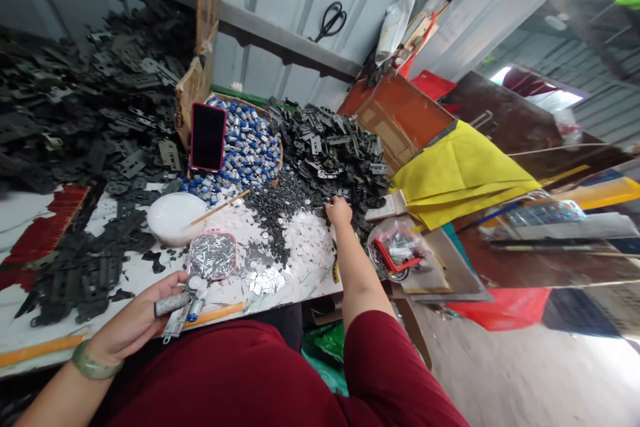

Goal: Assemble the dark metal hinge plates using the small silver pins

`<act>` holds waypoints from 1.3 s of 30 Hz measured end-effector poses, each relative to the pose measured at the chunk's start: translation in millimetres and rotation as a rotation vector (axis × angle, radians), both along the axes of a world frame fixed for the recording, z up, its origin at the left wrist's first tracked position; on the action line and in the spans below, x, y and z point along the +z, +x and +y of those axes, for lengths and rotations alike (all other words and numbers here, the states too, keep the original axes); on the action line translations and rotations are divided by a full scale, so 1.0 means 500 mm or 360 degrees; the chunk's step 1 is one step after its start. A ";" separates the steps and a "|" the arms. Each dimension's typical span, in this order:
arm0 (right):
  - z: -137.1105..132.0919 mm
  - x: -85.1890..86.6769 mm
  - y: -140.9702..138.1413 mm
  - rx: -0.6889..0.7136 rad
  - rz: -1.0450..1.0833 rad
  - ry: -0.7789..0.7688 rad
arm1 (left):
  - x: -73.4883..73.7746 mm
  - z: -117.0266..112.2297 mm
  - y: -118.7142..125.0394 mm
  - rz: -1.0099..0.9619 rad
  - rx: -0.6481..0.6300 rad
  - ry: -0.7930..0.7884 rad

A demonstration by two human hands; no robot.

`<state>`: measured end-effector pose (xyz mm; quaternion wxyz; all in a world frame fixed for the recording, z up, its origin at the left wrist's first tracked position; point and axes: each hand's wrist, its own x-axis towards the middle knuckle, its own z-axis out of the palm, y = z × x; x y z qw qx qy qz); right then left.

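My left hand (137, 317) rests near the table's front edge, fingers curled around a small grey metal assembly (181, 303) with a blue-white piece attached. My right hand (339, 210) is stretched far forward, fingers closed down into a heap of dark metal brackets (330, 143); what it grips is hidden. Between the hands lie a pink tray of small shiny pins (212, 255), scattered white discs (305, 243) and a patch of small dark discs (280, 203).
A box of blue-white parts (247, 150) has a phone (207, 137) leaning on it. A white bowl (175, 217) with a stick sits left. Large piles of dark brackets (75, 100) fill the left. Yellow cloth (457, 173) and a plastic bag (400, 250) lie right.
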<state>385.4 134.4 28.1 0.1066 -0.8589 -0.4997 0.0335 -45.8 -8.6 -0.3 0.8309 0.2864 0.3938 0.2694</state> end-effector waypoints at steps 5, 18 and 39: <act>0.021 0.029 0.008 0.0183 0.0174 0.0216 | 0.006 0.004 0.019 -0.0047 0.0048 -0.0037; -0.074 0.042 -0.224 0.0742 0.1942 0.0131 | 0.009 0.019 0.063 -0.0003 0.0459 -0.0020; -0.214 -0.067 -0.438 0.1369 0.1795 -0.0474 | -0.012 -0.006 0.072 0.0305 0.0213 0.0667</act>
